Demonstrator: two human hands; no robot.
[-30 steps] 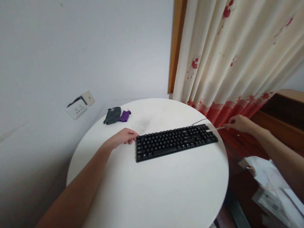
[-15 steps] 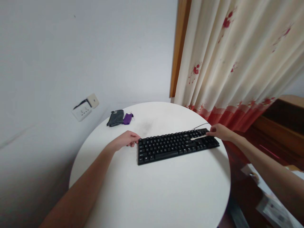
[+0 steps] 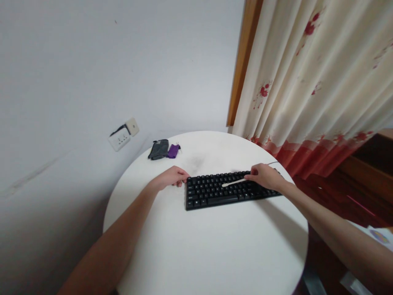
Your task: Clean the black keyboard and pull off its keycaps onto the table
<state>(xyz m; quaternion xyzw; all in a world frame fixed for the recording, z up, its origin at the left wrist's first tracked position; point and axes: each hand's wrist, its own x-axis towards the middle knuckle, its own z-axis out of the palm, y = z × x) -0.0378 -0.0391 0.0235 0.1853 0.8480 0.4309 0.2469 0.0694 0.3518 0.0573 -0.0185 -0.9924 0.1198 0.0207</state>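
Note:
A black keyboard [image 3: 215,192] lies on the white round table [image 3: 211,246]. Its far left corner is pinched by the fingertips of my left hand [image 3: 172,178]. Above the right half of the keys, my right hand [image 3: 265,176] is closed on a thin whitish cotton swab [image 3: 235,182]. The swab slants to the left, and its slightly thicker tip is over the middle keys; whether it touches them I cannot tell. My right hand and wrist hide part of the keyboard's right end.
Near the table's far left edge lie a dark grey cloth [image 3: 159,150] and a small purple cloth [image 3: 173,150]. The keyboard's cable [image 3: 272,162] runs off behind at the right. A wall socket [image 3: 119,139] is at the left, a flowered curtain [image 3: 294,94] at the right.
My right hand has moved left along the keyboard, carrying the cotton swab from the right-hand keys to the middle ones. My left hand stays at the corner. The view has shifted slightly.

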